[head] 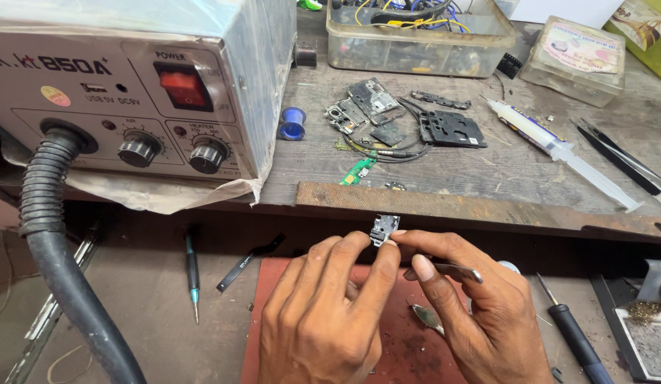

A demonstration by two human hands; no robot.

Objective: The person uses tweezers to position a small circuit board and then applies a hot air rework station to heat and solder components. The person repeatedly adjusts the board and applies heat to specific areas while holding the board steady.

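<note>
My left hand (323, 313) and my right hand (480, 313) meet over a reddish-brown work mat (402, 348). Between the fingertips of both hands sits a small dark metal phone part (384, 229), pinched from left and right. My right hand also carries metal tweezers (455, 271) tucked against the palm, their tip pointing right. Another small metal piece (426, 316) lies on the mat under my hands.
A grey hot-air rework station (131, 85) with a red switch, two knobs and a black corrugated hose (56, 263) stands at left. On the raised wooden shelf lie phone boards (369, 107), a black frame (451, 129), a blue spool (293, 123), a syringe (558, 146), tweezers (622, 156) and plastic boxes (416, 32). Screwdrivers (192, 274) (572, 331) flank the mat.
</note>
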